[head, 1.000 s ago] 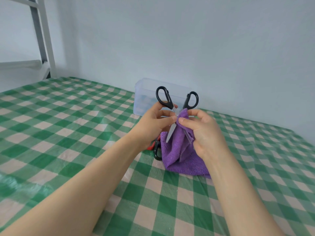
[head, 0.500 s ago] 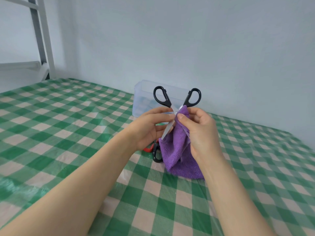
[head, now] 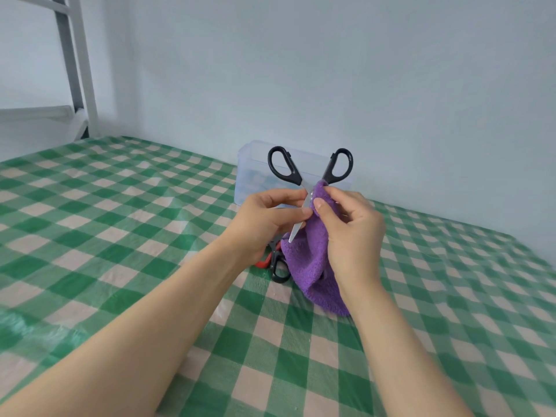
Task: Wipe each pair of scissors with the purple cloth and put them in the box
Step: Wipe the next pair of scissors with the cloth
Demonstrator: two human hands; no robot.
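Above the green checked tablecloth (head: pixel 114 236), just in front of the clear plastic box (head: pixel 252 179), both forearms reach in from the bottom edge and meet at mid-frame. From my seat I read the left hand (head: pixel 267 218) as curled, its thumb on top and its fingers folded underneath, pinching the black scissors (head: pixel 296 177) close to the pivot. The scissors stand handles-up and spread wide, both black loops above the hands with the box behind them, and one bare blade slants down and left below the left fingers. The right hand (head: pixel 352 233) is tipped with its wrist low and its knuckles towards me; its thumb and forefinger pinch the top of the purple cloth (head: pixel 307 263) against the scissors at the pivot. I cannot tell whether the second blade lies inside the cloth. The cloth hangs from that pinch, and its lower edge seems to reach the tablecloth. Beside it, under the left wrist, lie more scissors: a black handle (head: pixel 279 267) and a red handle (head: pixel 261 263) show.
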